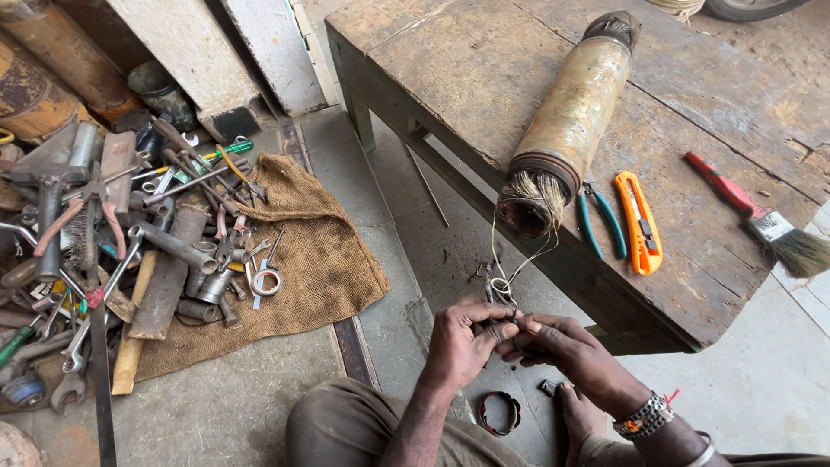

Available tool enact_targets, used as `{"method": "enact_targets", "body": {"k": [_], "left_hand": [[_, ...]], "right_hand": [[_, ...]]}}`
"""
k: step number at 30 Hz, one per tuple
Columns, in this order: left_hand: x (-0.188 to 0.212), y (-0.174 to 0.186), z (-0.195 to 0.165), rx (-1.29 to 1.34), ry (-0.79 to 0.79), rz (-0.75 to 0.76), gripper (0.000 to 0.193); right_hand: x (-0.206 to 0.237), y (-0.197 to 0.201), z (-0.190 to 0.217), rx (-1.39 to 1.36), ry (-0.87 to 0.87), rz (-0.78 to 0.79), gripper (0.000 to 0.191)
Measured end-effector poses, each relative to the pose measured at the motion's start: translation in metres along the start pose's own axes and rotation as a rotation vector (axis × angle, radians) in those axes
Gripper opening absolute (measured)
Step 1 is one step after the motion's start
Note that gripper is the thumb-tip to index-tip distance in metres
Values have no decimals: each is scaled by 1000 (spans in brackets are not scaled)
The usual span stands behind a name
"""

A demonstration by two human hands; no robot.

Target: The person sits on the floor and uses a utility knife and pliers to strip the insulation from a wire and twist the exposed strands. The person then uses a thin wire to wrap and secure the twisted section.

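Note:
My left hand (pixel 462 339) and my right hand (pixel 558 346) meet low in the middle of the head view, both pinching a small dark metal part (pixel 508 327). Thin wire strands (pixel 510 259) run up from my fingers to the frayed end of a long brass-coloured cylinder (pixel 572 112) lying on a worn wooden bench (pixel 484 69). A small ring of wire (pixel 501 285) hangs just above my fingers. My knees and a bare foot show below the hands.
On the bench lie teal-handled pliers (pixel 603 220), an orange utility knife (pixel 638 221) and a red-handled paintbrush (pixel 761 218). Left on the floor, a burlap sack (pixel 324 259) holds a heap of spanners and tools (pixel 130 242). A round metal clamp ring (pixel 500 413) rests by my foot.

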State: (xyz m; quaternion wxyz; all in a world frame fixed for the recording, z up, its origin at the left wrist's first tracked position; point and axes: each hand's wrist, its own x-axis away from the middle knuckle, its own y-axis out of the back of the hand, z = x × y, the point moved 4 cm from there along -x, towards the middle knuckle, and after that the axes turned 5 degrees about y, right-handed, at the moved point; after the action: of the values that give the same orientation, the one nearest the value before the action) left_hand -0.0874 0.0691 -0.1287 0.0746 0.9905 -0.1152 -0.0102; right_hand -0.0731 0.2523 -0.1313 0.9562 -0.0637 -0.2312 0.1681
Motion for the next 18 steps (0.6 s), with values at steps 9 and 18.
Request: {"method": "enact_targets", "body": {"k": [9,18], "left_hand": [[6,9,-16,-283,-185,-196,19],[9,-5,-10,-121,66,-123,18]], "right_hand": [[-5,-4,3,317,321,-8,29],[10,-7,30,920,405,-405,15]]}}
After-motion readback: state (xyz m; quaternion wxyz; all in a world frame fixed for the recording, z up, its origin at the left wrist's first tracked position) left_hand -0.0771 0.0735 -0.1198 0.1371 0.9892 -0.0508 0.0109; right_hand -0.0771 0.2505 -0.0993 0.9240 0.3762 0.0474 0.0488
